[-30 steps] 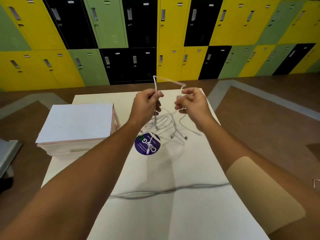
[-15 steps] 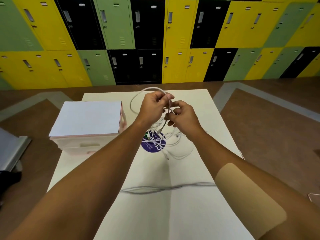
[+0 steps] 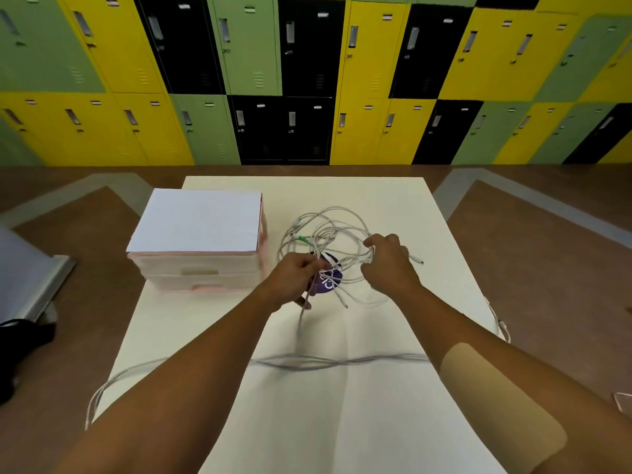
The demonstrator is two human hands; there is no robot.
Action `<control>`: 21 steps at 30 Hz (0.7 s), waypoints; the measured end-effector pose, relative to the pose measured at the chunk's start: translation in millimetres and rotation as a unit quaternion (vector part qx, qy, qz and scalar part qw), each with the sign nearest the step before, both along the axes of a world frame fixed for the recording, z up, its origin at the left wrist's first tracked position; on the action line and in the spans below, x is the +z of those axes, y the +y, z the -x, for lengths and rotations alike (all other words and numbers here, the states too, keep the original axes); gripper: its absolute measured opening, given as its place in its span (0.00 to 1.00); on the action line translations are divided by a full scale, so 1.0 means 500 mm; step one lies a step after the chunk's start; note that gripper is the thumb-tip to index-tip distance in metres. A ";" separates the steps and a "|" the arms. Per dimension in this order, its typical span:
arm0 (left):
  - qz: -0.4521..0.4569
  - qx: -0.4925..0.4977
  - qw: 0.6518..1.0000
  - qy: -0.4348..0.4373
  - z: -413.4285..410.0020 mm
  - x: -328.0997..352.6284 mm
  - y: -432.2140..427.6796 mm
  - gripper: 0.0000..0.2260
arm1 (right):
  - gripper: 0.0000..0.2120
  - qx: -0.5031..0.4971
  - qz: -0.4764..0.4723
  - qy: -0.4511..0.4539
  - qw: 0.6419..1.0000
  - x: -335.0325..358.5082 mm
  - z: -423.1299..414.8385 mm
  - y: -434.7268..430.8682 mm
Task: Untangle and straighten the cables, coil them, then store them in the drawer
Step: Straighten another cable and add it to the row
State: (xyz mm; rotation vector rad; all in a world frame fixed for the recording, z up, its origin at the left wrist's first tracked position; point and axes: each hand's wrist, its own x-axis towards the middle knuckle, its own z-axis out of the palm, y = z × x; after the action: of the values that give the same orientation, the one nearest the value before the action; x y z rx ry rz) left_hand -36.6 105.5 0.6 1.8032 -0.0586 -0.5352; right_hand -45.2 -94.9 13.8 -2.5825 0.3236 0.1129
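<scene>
While the left hand (image 3: 293, 279) and right hand (image 3: 388, 262) grasp the tangled cables (image 3: 329, 224), the drawer unit (image 3: 201, 270) sits closed.

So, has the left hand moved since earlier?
Yes. The left hand, gripping white cables, came down: earlier above the round purple sticker, now at its left edge.

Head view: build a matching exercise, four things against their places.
1 drawer unit
2 white cable tangle
3 purple sticker
4 grey cables

A across the table, nearest the person
B gripped by left hand and right hand
C table's left side
D flat under the tangle

Pairs: 1-C, 2-B, 3-D, 4-A
</scene>
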 end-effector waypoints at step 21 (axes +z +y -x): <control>-0.131 0.075 0.987 -0.060 0.061 -0.049 0.088 0.24 | 0.12 0.353 0.096 -0.110 0.924 -0.035 0.025 0.069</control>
State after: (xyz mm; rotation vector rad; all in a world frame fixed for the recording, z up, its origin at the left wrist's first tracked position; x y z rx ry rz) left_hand -67.1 149.6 -24.1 2.0767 0.0680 -0.3378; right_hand -58.0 -60.3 -3.9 -2.7437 -0.7223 0.0439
